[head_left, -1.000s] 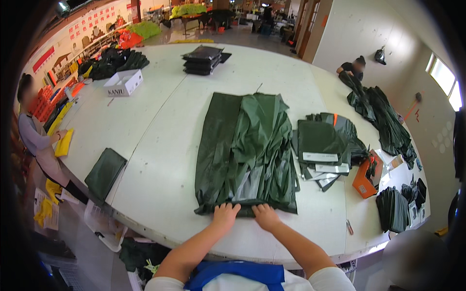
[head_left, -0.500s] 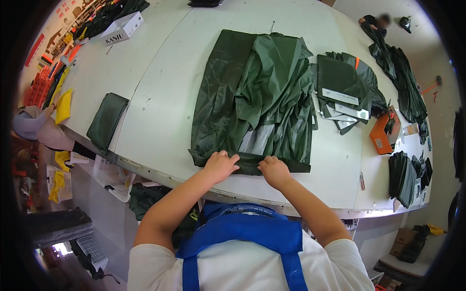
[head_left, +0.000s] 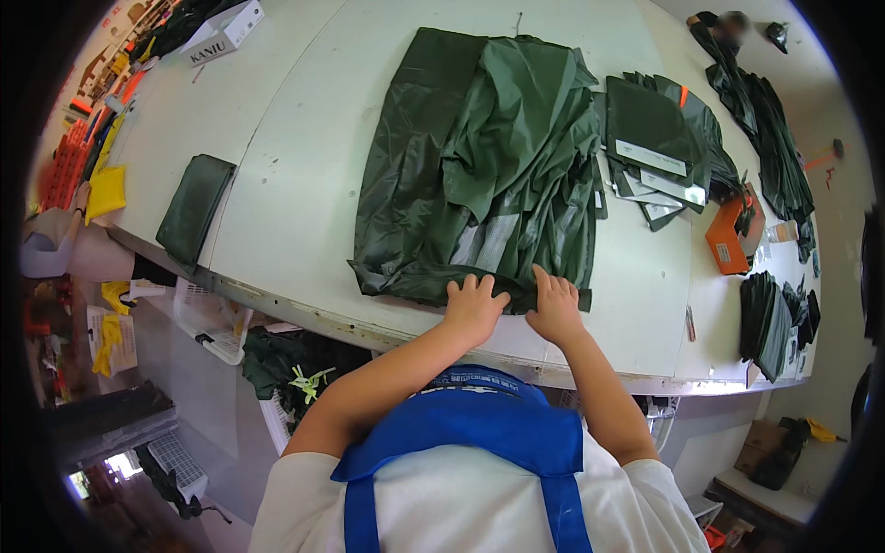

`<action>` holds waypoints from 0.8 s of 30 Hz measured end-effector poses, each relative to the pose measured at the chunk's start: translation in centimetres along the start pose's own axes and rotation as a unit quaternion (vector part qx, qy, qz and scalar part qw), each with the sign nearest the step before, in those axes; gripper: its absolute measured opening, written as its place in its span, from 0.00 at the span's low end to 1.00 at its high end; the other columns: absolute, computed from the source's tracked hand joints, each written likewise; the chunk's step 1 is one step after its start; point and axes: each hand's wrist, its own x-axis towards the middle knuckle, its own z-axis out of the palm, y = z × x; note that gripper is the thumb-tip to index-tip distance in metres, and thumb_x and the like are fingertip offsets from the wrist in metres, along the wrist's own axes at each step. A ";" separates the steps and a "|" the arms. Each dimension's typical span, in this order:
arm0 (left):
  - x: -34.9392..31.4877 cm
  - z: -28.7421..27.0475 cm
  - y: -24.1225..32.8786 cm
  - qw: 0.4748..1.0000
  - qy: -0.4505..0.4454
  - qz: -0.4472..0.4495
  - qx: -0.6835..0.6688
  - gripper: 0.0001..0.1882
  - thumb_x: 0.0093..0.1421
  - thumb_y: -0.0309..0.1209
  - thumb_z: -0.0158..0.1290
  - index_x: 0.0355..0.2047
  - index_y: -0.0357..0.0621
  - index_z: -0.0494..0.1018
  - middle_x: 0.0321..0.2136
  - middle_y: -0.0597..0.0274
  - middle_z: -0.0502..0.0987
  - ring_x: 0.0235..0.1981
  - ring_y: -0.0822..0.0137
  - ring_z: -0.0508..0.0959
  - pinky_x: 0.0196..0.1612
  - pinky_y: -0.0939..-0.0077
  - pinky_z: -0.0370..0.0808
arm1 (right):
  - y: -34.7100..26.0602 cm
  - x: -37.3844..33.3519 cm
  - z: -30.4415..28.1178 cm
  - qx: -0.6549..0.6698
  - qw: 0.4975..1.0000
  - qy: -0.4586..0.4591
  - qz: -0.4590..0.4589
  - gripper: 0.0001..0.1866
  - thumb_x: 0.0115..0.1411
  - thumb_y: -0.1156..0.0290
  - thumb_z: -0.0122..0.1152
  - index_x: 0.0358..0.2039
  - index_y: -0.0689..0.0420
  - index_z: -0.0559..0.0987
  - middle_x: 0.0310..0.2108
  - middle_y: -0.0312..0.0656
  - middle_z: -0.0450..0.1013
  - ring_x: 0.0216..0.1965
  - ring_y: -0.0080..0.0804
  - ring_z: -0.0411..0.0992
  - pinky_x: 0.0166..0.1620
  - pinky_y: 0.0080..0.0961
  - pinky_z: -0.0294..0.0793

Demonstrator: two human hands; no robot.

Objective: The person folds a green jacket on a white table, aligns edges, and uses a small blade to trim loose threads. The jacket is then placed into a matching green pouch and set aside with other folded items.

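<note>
1. Head view, principal item: a broad dark green garment-like piece of glossy coated fabric (head_left: 521, 120) lies flat on the large white tabletop (head_left: 295, 175), directly in front of the person. Its near edge forms a thick band, apparently turned over, close to the table's front edge, presumably for easy reach.

2. Head view, left hand (head_left: 475, 309): it rests on the band right of the middle, fingers slightly parted and bent over the fabric, thumb toward the other hand. The fingertips' undersides are hidden; whether they pinch or only press cannot be told.

3. Head view, right hand (head_left: 557, 309): it lies near the band's right end, fingers spread and extended forward, thumb apart; no fabric is seen gathered in it. The two hands sit side by side, probably to bear evenly on the band and keep it compact.

4. Head view, right of the fabric: flat dark green packets with white label strips (head_left: 645, 115) lie overlapped, seemingly set aside to leave working room. Beyond them stands an open orange cardboard box (head_left: 728, 244).

5. Head view, left: a folded dark green rectangular bundle (head_left: 195, 207) lies at the table's edge, well apart from the hands, likely to avoid mixing.
</note>
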 end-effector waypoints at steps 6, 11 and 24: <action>1.3 1.3 0.8 0.975 -0.070 -0.088 -0.190 0.11 0.50 0.37 0.59 0.33 0.48 0.76 0.33 0.62 0.77 0.40 0.58 0.74 0.42 0.61 0.65 | 2.4 0.4 -0.6 0.292 0.940 -0.170 0.054 0.26 0.48 0.77 0.62 0.50 0.60 0.68 0.37 0.52 0.75 0.40 0.51 0.75 0.44 0.37 0.73; 2.0 0.1 0.6 0.931 -0.093 -0.163 -0.314 0.14 0.50 0.41 0.61 0.31 0.44 0.77 0.27 0.58 0.80 0.29 0.60 0.80 0.37 0.67 0.71 | 0.6 -0.5 -1.6 0.344 0.927 -0.145 0.022 0.21 0.49 0.80 0.59 0.45 0.59 0.70 0.39 0.49 0.74 0.42 0.47 0.73 0.44 0.36 0.72; 0.3 -3.6 -0.1 0.990 0.026 -0.057 -0.128 0.06 0.51 0.36 0.59 0.25 0.50 0.76 0.30 0.66 0.69 0.37 0.59 0.69 0.39 0.61 0.62 | -0.8 -1.7 -3.0 0.077 0.976 0.075 -0.190 0.08 0.47 0.71 0.66 0.25 0.56 0.74 0.31 0.39 0.69 0.38 0.40 0.69 0.44 0.35 0.67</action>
